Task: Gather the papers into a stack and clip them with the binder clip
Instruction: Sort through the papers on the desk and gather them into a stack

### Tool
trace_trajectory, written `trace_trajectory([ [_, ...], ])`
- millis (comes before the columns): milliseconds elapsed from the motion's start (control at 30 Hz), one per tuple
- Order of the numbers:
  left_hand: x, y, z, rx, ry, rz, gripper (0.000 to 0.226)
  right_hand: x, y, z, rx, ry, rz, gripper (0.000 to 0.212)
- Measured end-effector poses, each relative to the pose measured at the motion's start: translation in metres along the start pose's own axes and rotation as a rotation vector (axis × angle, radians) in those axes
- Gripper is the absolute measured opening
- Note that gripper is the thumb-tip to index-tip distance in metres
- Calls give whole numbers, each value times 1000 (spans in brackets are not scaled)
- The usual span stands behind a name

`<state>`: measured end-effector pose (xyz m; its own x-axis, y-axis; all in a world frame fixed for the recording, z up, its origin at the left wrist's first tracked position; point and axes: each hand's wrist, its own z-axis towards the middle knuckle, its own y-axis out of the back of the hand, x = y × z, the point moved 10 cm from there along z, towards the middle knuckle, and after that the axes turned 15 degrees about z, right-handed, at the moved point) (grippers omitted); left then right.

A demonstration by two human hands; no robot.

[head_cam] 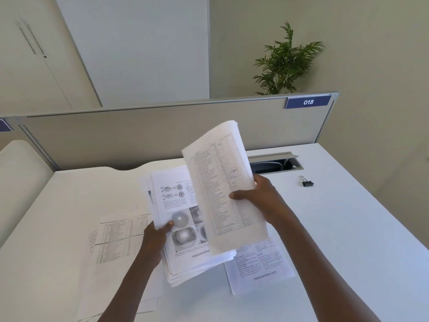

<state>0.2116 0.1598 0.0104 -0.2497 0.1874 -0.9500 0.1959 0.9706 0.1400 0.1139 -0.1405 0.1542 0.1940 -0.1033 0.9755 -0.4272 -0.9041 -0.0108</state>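
Over a white desk [348,228], a person's left hand [156,238] grips a fanned stack of papers [183,231], fingers closed on its edge, the right hand [262,201] pinches a tilted sheaf [222,182], and the binder clip [307,181] lies far right, apart.

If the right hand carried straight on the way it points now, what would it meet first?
The right hand points up-left, already gripping the lifted sheets. Beyond them, probably the stack in the left hand, though depth is unclear.
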Motion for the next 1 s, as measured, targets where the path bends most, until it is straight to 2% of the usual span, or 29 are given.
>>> trace_trajectory([
  [67, -5, -7, -3, 26, 12, -1, 26, -10, -11, 1, 10, -60, 68, 68],
  [133, -11, -16, -9, 82, 21, -7, 9, -23, -18, 1, -14, -118, 104, 64],
  [167, -13, -21, -11, 113, 27, -6, 17, -29, -21, 1, -32, -141, 101, 59],
  [233, -17, -27, -17, 155, 28, -27, 49, -42, -24, 2, -78, -145, 63, 52],
  [267, -19, -30, -20, 180, 25, -27, 51, -48, -23, 3, -109, -130, 34, 48],
  [300, -21, -32, -21, 205, 19, -17, 44, -52, -21, 4, -147, -110, -2, 43],
  [367, -25, -33, -22, 228, -10, -9, 18, -56, -17, 4, -217, -73, -64, 29],
  [400, -25, -32, -23, 227, -9, -23, 12, -57, -15, 4, -244, -54, -81, 23],
  [500, -21, -32, -23, 247, 23, -75, 34, -55, -10, 1, -316, -1, -142, 13],
  [567, -20, -32, -24, 240, 37, -107, 38, -54, -10, 1, -341, 29, -206, 15],
  [667, -18, -32, -22, 224, 59, -120, 25, -59, -14, 6, -310, 21, -247, 21],
  [767, -23, -34, -24, 219, 60, -130, 23, -68, -17, 8, -277, -19, -176, 31],
  [900, -26, -36, -25, 192, 69, -168, 23, -70, -17, 5, -319, 14, -90, 30],
  [1000, -16, -37, -25, 165, 182, -305, 45, -70, -19, 3, -344, 46, -63, 36],
])
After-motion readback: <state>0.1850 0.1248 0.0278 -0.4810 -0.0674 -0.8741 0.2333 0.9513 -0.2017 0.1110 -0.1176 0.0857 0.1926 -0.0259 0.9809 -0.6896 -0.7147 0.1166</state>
